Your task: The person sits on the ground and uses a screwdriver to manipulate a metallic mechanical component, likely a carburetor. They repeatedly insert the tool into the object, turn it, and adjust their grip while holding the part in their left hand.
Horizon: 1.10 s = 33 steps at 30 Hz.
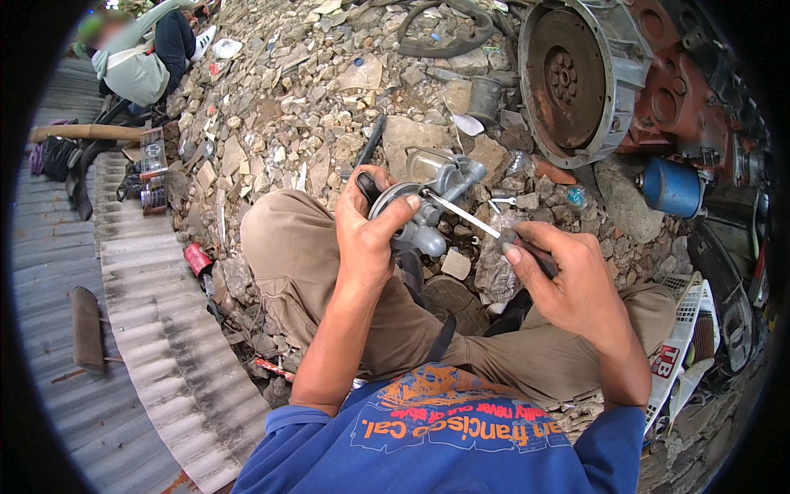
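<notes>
My left hand (372,221) is closed round a grey metal engine part (426,216) with a round flange, stubby pipe ends and a clear bowl-like piece at its far side. The thumb presses on the flange near its rim. In my right hand (568,276) is a screwdriver (471,216), its dark handle wrapped by the fingers and its pale shaft slanting up to the left. The shaft's tip meets the part by the flange, close to my left thumb. Both hands are above my bent legs. My left palm and the part's underside are hidden.
Rubble (271,107) covers the ground ahead. A large engine with a round flywheel (564,72) and a blue filter (671,188) stands at right. A small wrench (503,202) lies beyond the screwdriver. Corrugated sheets (156,329) lie at left; another person (136,74) sits far left.
</notes>
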Available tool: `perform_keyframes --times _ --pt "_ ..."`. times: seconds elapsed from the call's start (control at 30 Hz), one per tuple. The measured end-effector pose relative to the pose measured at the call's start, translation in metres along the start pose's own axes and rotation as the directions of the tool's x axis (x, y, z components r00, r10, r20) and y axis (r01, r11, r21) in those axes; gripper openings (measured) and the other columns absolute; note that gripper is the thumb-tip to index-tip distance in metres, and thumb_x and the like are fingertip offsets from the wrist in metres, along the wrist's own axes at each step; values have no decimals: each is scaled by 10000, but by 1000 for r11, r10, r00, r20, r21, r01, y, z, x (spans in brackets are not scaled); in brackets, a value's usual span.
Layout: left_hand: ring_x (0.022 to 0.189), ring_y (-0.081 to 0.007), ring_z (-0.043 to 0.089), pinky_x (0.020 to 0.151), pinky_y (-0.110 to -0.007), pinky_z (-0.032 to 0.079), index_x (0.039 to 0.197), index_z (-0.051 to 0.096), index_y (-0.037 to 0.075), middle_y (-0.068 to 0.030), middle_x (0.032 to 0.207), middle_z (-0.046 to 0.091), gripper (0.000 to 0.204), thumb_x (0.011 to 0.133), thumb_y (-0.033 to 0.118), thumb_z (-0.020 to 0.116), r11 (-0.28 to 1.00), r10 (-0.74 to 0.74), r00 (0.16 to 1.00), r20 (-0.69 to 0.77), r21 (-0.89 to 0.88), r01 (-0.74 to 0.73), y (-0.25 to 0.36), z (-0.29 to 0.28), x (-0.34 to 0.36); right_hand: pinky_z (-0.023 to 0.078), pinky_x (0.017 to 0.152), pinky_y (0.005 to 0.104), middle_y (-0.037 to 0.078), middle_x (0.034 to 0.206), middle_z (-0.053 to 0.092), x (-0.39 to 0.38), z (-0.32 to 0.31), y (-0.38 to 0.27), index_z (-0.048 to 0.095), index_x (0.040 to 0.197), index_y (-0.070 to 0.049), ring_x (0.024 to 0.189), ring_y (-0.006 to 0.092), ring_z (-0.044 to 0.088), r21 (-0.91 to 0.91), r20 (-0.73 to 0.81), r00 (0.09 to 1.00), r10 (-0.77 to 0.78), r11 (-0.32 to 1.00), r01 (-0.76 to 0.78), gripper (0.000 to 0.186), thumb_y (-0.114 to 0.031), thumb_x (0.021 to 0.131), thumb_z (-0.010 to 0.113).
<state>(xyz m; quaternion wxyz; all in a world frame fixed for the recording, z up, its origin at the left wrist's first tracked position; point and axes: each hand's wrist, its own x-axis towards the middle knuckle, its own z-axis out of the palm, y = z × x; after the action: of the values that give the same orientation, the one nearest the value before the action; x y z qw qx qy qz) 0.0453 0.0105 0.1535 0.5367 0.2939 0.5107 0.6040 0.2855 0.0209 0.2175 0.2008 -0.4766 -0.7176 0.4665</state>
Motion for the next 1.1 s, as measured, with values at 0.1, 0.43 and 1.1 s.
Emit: perform_keyframes --times 0.1,0.43,1.1 --pt "733 -79 556 678 -229 455 932 475 75 -30 822 596 318 753 51 737 994 52 999 5 96 -53 0 2 1 518 647 382 210 834 648 0 0 4 632 1033 64 750 350 683 -68 -48 995 -83 995 79 242 -116 887 702" --pt "748 -78 565 694 -235 471 944 476 58 -46 854 613 330 754 21 744 975 144 990 6 171 -143 0 -2 1 526 687 429 184 991 597 -1 7 17 624 1102 38 808 382 642 -289 -98 946 -311 918 272 319 -88 832 738" --pt "741 -80 555 694 -234 459 937 482 67 -40 837 608 320 753 21 739 982 100 995 5 159 -100 0 0 0 543 663 427 165 1014 589 -7 8 13 622 1154 18 807 352 658 -384 -102 940 -326 884 265 370 -74 813 733"
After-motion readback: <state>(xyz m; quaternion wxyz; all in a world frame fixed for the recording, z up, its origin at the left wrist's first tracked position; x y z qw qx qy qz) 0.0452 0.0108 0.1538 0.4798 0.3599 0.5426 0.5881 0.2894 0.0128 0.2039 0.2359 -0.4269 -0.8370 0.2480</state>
